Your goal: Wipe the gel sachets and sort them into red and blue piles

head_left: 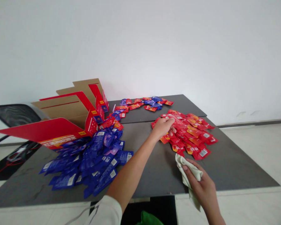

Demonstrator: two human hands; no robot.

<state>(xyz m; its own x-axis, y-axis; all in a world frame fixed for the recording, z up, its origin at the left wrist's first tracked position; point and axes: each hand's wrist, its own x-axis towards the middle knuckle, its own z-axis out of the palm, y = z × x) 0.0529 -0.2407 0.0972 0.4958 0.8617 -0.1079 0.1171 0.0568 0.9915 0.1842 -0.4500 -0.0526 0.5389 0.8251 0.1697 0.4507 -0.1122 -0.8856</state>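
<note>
My left hand lies on the near left side of a heap of red foil sachets, its fingers curled over the top ones. Whether it grips any of them is hard to tell. My right hand is closed around a crumpled beige cloth, low on the dark grey table and near the heap's front edge. To the left of my left arm lies a large heap of blue sachets. A mixed row of red and blue sachets runs along the far part of the table.
An open cardboard box, red and kraft brown, lies on its side at the table's left, with sachets spilling from it. A black chair stands beyond the left edge. A white wall rises behind. A green item shows below the table's near edge.
</note>
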